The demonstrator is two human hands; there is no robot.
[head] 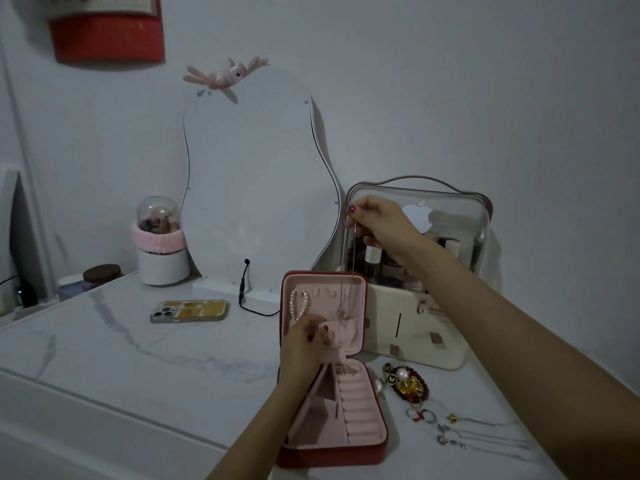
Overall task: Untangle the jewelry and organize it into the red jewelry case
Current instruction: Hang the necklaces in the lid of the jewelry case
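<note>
The red jewelry case (379, 448) stands open on the marble table, pink inside, lid upright. A pearl bracelet (298, 304) hangs on the lid's left hooks. My right hand (381, 223) is raised above the lid and pinches a thin necklace chain (348, 268) that hangs straight down, its pendant in front of the lid pocket. My left hand (306, 344) pinches the pink pocket flap (334, 336) at the bottom of the lid. Rings sit at the top of the ring rolls (346, 370). A heap of tangled jewelry (407, 384) lies right of the case.
Silver chains (478, 438) and small rings trail across the table at the right. A clear-topped cosmetics box (422, 271) stands behind the case. A wavy mirror (256, 188), its black cable (244, 289), a phone (189, 310) and a domed holder (160, 244) are at the left.
</note>
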